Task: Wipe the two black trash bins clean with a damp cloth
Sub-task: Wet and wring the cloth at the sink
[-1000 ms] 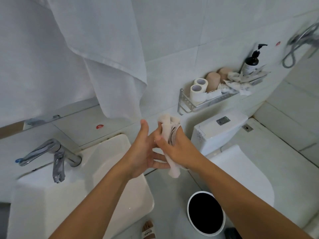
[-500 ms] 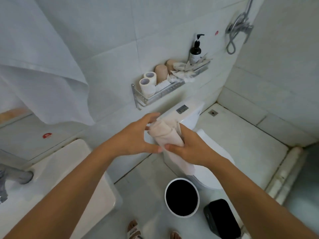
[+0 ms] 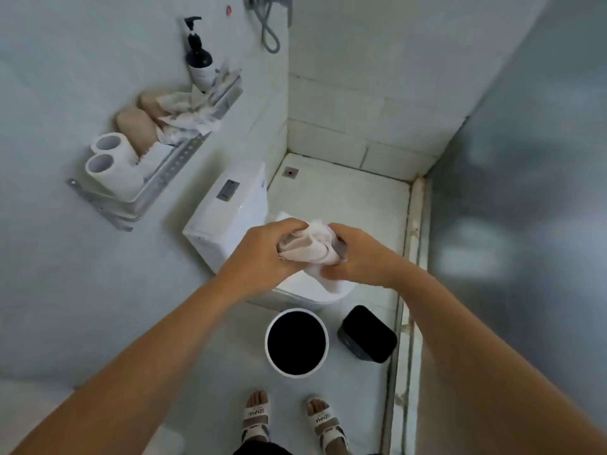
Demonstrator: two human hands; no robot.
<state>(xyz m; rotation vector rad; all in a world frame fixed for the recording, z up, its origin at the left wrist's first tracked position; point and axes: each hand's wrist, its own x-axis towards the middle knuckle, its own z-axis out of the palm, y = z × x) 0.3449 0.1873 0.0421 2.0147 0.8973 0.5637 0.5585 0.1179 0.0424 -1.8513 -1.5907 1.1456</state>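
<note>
Item: damp cloth (image 3: 312, 246), pale, bunched into a wad, held in the air over the front of the toilet (image 3: 230, 208). Left hand (image 3: 262, 254): fingers curled round the left side of the wad, gripping it. Right hand (image 3: 358, 257): fingers curled round the right side, a loose tail of cloth hanging beneath it; both hands are closed on the same piece, as in wringing or folding it. Round bin (image 3: 297, 343): stands upright on the floor (image 3: 345, 198), white rim, black inside, open mouth facing up, directly below the hands and a little nearer the person, just ahead of the sandalled feet (image 3: 289, 418). Second bin (image 3: 368, 333): black, box-shaped, lid shut, set just to the right of the round one, apart from it, its long axis running slantwise from near the toilet towards the raised floor edge at right. Relation governing the coming move: both bins lie straight down from the cloth. The round bin sits about level between the two hands, slightly to the left-hand side; the box bin sits under the right forearm, so the right hand is judged the nearer to it. Neither bin is being touched. Judgement: wiping not yet begun; reaching either bin calls for lowering the cloth.
</note>
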